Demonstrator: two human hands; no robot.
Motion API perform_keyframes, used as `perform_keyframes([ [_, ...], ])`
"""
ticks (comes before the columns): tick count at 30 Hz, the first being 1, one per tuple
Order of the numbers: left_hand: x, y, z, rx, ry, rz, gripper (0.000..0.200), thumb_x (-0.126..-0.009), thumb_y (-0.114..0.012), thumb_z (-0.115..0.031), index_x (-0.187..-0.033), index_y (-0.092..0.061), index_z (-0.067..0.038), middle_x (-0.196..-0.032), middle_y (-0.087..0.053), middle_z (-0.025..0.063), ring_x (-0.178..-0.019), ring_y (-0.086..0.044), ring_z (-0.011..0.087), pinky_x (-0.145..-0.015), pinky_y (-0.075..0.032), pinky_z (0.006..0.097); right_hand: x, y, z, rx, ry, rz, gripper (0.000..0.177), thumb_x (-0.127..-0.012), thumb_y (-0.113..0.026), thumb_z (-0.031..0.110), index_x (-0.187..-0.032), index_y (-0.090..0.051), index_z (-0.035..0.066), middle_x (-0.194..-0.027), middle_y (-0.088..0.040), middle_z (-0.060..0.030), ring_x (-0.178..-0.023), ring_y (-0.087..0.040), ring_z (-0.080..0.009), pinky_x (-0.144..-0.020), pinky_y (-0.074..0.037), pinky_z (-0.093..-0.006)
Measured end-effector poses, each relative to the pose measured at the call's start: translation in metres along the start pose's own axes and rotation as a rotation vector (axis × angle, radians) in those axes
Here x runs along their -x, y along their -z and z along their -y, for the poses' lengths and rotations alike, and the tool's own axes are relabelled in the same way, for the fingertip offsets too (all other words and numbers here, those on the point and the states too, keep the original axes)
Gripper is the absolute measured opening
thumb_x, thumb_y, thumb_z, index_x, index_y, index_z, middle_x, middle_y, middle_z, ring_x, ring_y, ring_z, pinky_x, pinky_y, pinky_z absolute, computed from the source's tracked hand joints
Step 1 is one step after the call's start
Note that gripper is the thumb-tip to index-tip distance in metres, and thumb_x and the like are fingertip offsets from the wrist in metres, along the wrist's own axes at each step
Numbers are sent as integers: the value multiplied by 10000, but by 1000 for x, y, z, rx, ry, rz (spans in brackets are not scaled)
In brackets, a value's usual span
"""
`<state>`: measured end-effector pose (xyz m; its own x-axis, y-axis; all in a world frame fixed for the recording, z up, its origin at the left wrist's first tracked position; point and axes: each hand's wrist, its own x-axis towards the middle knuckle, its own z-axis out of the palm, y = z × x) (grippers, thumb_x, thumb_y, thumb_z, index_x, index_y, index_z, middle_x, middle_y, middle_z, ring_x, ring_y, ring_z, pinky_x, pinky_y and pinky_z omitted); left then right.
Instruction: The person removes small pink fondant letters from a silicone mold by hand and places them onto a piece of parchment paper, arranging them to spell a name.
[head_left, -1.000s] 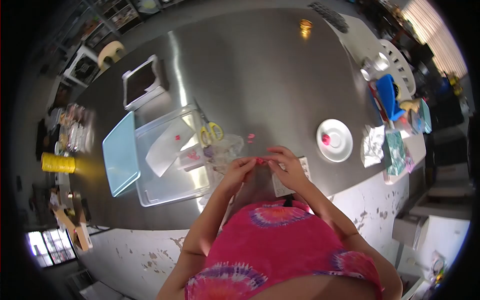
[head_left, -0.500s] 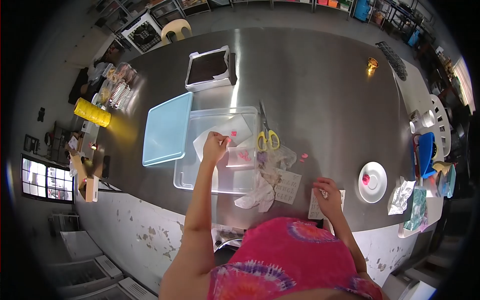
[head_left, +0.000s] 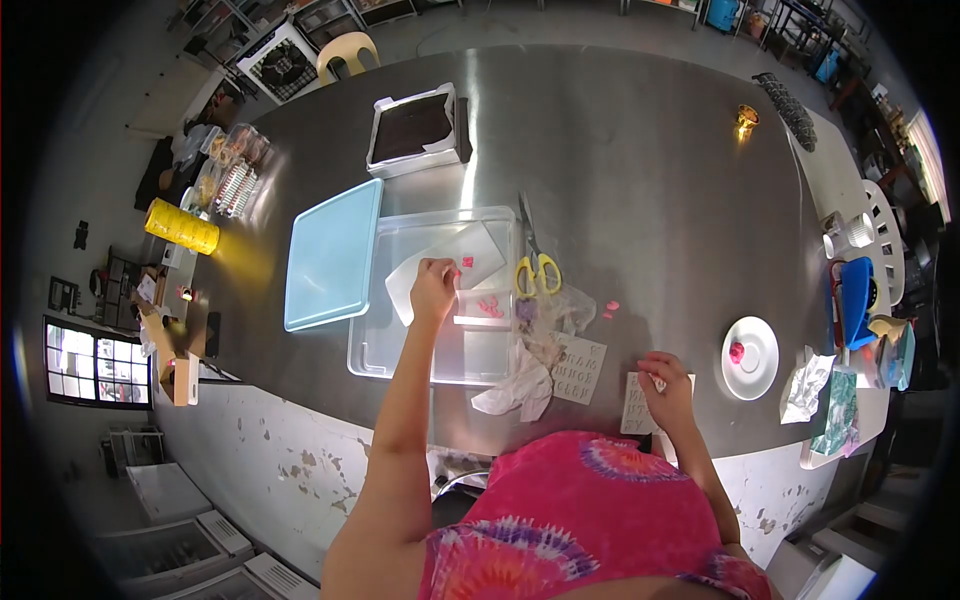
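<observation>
My left hand [head_left: 434,290] is over the clear plastic container [head_left: 390,362], its fingertips pinched on a small pink piece [head_left: 457,272]. Just beyond the fingertips, another pink piece [head_left: 468,262] lies on a white paper sheet [head_left: 484,246]. A small white tray [head_left: 465,310] with several pink bits in it is to the right of my left hand. My right hand [head_left: 668,392] hovers at or rests on a white letter mould [head_left: 634,412]; its fingers are curled, and what they may hold is too small to make out. A second letter mould [head_left: 580,368] lies to its left.
Yellow-handled scissors [head_left: 538,272], crumpled plastic wrap [head_left: 520,390] and loose pink pieces [head_left: 611,308] lie mid-table. A blue lid [head_left: 335,255] leans on the container's left side. Beyond stands a box with a dark slab [head_left: 415,130]. At right is a white plate [head_left: 750,382] holding a pink lump [head_left: 737,351].
My left hand has moved slightly away from me over the paper, the pink piece still in its fingertips. My right hand stays by the letter mould, its fingers a little more curled.
</observation>
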<state>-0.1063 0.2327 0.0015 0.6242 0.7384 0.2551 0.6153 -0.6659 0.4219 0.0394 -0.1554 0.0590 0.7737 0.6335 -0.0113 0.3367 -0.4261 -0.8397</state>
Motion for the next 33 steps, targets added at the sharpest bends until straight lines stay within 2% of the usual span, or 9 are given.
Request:
perform_keyframes([
  [3, -1, -1, 1, 125, 81, -22, 103, -814, -581, -168, -875, -624, -97, -883, -560, 79, -761, -588, 273, -639, -469, 378, -1, -1, 0, -12, 10, 13, 159, -752, -623, 75, -904, -653, 41, -1031, -581, -128, -928, -584, -272, -783, -474, -338],
  [6, 0, 0, 0, 155, 84, -3, 87, -802, -598, -128, -827, -606, -45, -821, -565, 120, -677, -574, 266, -611, -465, 346, -3, 0, 4, 2, -4, 38, 162, -752, -622, 68, -908, -651, 33, -1028, -581, -134, -925, -585, -273, -777, -479, -337],
  [12, 0, -11, 16, 261, 25, -119, 118, -776, -615, -93, -888, -628, -60, -861, -557, 121, -636, -541, 206, -605, -457, 306, -4, 1, 3, 20, 13, 41, 166, -753, -620, 70, -912, -650, 31, -1028, -581, -135, -915, -588, -272, -776, -480, -335],
  [14, 2, 3, 5, 308, 104, 40, 182, -739, -636, -80, -920, -643, -71, -907, -551, 106, -625, -517, 176, -604, -453, 291, -4, 0, 0, 13, 2, 40, 166, -754, -619, 73, -912, -650, 34, -1030, -580, -137, -915, -589, -271, -775, -480, -332],
  [17, 3, 2, 9, 300, 61, 80, 244, -706, -649, -69, -950, -647, -83, -934, -547, 97, -608, -495, 164, -601, -449, 280, -2, -1, -1, 0, -35, 55, 165, -754, -618, 78, -911, -651, 39, -1036, -580, -140, -920, -589, -273, -776, -479, -329],
  [24, 2, -4, 14, 271, 43, 56, 273, -682, -665, -81, -953, -642, -55, -934, -547, 115, -622, -517, 177, -613, -458, 285, 3, -8, -13, -15, -40, 64, 173, -751, -614, 80, -914, -651, 37, -1041, -576, -149, -935, -582, -290, -792, -470, -346],
  [25, 3, -5, 15, 279, 57, 40, 277, -682, -663, -88, -957, -638, -54, -938, -535, 124, -635, -522, 207, -629, -461, 307, 4, -8, -14, -15, -40, 62, 173, -751, -614, 80, -914, -651, 37, -1041, -576, -149, -935, -582, -290, -792, -470, -346],
  [27, 4, -5, 15, 286, 71, 24, 282, -683, -660, -95, -961, -633, -54, -943, -524, 133, -647, -527, 238, -646, -464, 329, 4, -8, -15, 11, 1, 74, 169, -771, -610, 74, -931, -650, 36, -1061, -561, -145, -870, -609, -234, -751, -499, -299],
  [33, 3, -4, 21, 319, 50, -4, 414, -677, -603, -30, -1090, -570, -39, -974, -527, 127, -647, -520, 224, -639, -459, 317, 9, -10, -21, 36, 61, 44, 165, -771, -613, 82, -926, -651, 37, -1033, -570, -147, -855, -608, -243, -740, -495, -312],
])
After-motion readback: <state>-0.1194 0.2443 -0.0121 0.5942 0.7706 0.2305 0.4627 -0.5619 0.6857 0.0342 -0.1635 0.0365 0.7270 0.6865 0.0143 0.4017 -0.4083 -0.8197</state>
